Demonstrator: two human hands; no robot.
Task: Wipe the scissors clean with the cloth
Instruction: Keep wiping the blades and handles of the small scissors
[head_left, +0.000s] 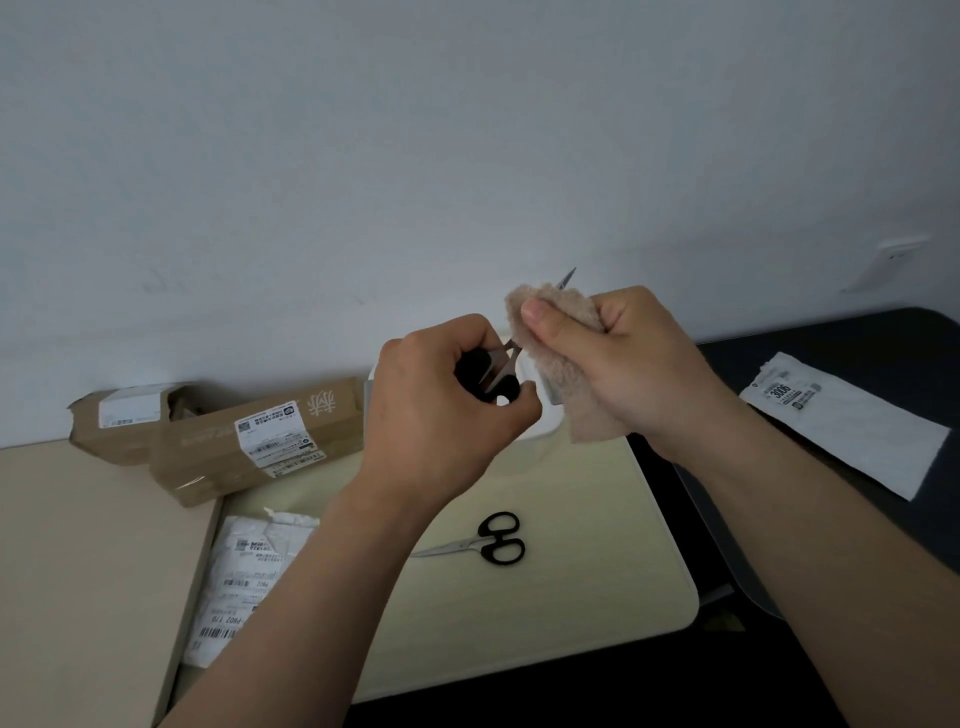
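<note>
Firmly, I'm gripping the scissors in my left hand, my right hand pinching the cloth round the blades; best drawing tipward.

A plain pale wall is filling the top half, looking grey-blue in soft, dim light. A small white plate is sitting on it at the right (too blurred to tell what it is). Below, a tan table is lying at the left, a pale yellow board in the middle, and a dark table at the right.
</note>
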